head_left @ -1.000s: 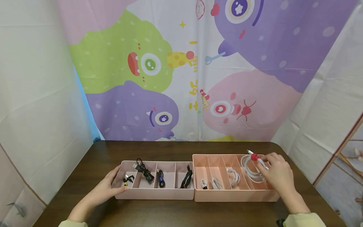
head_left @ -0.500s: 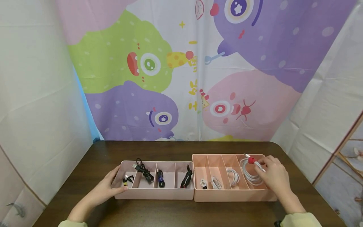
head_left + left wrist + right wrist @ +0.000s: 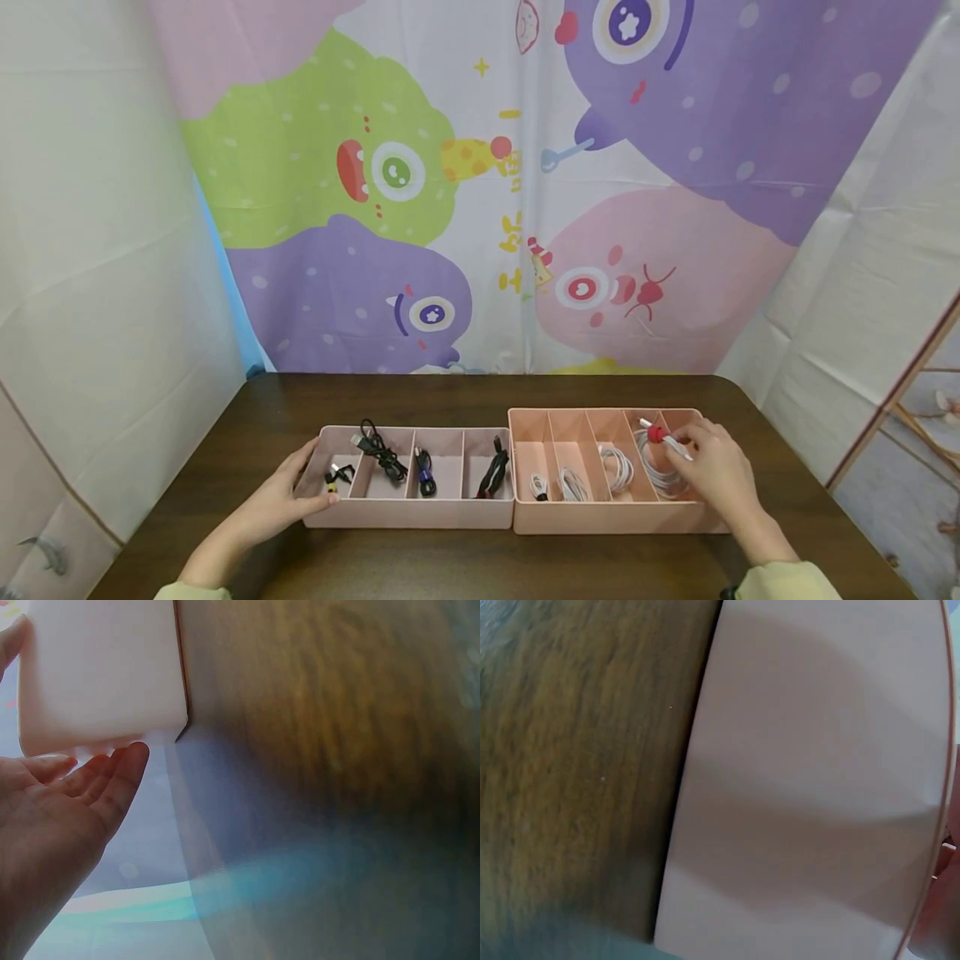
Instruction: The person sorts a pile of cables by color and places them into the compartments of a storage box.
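My right hand pinches a coiled white cable by its upper end, near a red cable tie. The coil hangs into the fourth compartment from the left of the peach organizer box. Whether it touches the floor there, I cannot tell. My left hand holds the left end of the pale pink organizer box, thumb at the front rim and fingers along the end wall. In the left wrist view, the fingertips touch that wall. The right wrist view shows mainly the peach box's front wall.
The boxes stand side by side on a dark wooden table. Black cables and a purple-tied cable lie in the pale box. Smaller white coils lie in the peach box's left compartments. A cartoon-print curtain hangs behind the table.
My right hand has moved left and slightly down with the white cable, from the right side of the peach box to over its fourth compartment. The left hand has stayed in place.
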`<state>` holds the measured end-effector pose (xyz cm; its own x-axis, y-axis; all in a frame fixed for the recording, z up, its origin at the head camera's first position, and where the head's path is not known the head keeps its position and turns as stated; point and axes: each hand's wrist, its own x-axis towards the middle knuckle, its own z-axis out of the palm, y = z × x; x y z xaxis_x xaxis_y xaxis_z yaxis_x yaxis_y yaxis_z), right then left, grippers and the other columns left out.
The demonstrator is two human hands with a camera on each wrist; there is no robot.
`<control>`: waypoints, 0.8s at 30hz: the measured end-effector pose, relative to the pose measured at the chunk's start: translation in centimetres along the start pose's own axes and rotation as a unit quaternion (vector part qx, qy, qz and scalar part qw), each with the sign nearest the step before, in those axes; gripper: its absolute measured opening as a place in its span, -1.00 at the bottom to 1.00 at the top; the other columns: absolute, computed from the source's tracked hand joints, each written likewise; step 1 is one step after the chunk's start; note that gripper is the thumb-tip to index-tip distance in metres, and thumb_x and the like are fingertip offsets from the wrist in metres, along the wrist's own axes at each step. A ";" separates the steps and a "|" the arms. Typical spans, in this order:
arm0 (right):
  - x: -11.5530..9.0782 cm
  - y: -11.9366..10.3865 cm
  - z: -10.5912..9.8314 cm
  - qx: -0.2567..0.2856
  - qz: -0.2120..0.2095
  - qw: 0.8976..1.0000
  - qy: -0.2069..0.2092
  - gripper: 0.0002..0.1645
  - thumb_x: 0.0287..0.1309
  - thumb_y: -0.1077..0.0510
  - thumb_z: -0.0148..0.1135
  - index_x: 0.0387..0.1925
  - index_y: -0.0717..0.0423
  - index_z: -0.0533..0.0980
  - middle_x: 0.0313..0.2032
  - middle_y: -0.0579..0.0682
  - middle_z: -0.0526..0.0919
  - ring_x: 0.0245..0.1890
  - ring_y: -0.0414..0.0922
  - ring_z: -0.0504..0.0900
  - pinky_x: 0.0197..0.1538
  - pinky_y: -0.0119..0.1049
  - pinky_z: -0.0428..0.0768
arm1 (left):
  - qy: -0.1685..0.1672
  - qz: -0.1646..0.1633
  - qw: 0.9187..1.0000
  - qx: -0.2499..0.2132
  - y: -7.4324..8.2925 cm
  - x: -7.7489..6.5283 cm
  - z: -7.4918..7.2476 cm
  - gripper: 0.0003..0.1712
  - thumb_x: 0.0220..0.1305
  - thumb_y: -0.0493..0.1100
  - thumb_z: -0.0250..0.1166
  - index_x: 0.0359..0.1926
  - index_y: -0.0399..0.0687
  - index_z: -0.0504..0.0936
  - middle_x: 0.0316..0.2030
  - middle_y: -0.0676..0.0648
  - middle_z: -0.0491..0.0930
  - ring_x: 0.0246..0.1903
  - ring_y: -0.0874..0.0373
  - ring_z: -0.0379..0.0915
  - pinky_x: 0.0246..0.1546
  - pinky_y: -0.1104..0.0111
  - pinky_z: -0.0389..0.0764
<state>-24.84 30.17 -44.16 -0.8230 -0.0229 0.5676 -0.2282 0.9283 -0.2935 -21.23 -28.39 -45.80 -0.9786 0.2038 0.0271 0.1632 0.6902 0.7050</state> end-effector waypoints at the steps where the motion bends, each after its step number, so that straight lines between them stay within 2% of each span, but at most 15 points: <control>1: 0.0 0.0 0.0 0.001 0.003 1.000 -0.004 -0.84 -0.16 0.10 0.42 -0.50 0.03 0.59 -0.46 0.01 0.56 -0.44 -0.06 0.45 -0.56 -0.13 0.38 | -0.001 -0.001 1.000 0.000 0.0 0.0 0.0 0.12 0.11 0.08 0.35 0.45 -0.26 -0.13 0.37 -0.48 -0.10 0.32 -0.45 -0.10 0.09 -0.30 0.21; 16: -0.1 0.4 0.2 0.014 0.034 0.997 -0.070 -0.79 -0.06 0.05 0.41 -0.40 0.07 0.61 -0.47 -0.03 0.52 -0.47 -0.11 0.45 -0.57 -0.24 0.35 | 0.004 -0.002 1.000 0.007 -0.1 -0.1 0.1 0.12 0.11 0.09 0.35 0.45 -0.24 -0.13 0.36 -0.49 -0.08 0.31 -0.46 -0.07 0.08 -0.29 0.22; 24: -0.1 0.4 0.0 0.024 0.034 0.996 -0.078 -0.79 -0.07 0.07 0.43 -0.38 0.06 0.61 -0.47 -0.04 0.53 -0.50 -0.14 0.44 -0.57 -0.27 0.34 | 0.009 -0.002 1.000 0.010 0.2 -0.2 0.0 0.14 0.10 0.10 0.36 0.45 -0.29 -0.13 0.37 -0.49 -0.09 0.31 -0.46 -0.08 0.11 -0.30 0.18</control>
<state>-24.86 30.56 -44.30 -0.9073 -0.0221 0.4200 -0.1916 0.9107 -0.3660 -21.01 -28.28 -45.69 -0.9814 0.1884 0.0371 0.1615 0.7051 0.6905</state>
